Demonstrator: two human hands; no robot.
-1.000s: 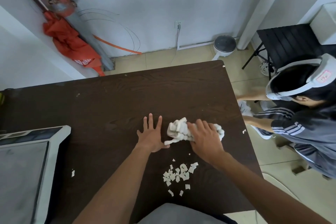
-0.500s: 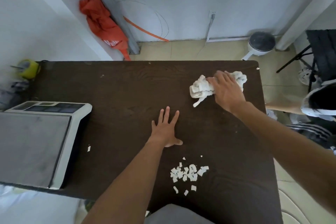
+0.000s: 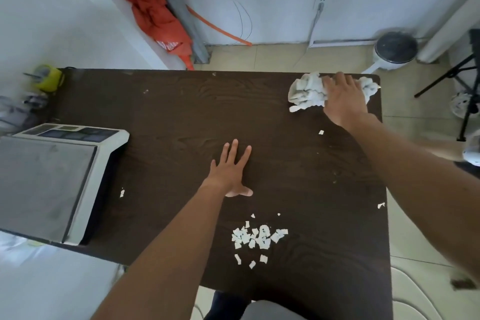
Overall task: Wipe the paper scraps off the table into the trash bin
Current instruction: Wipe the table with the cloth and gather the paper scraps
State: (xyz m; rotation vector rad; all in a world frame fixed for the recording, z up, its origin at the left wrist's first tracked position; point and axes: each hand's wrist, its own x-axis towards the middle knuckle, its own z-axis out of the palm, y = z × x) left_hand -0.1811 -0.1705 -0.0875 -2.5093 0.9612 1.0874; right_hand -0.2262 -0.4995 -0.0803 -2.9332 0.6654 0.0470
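head view, looking steeply down, close over dark table (image 3: 181, 112)

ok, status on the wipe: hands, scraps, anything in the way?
Right hand pressing white cloth at table's far right corner. Left hand flat on table, empty. Main scrap pile untouched near front edge; strays scattered. Nothing blocking it.

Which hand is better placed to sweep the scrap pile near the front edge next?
Probably the right hand: it already presses the cloth, though at the far corner. The left hand lies flat and empty, nearer the scrap pile.
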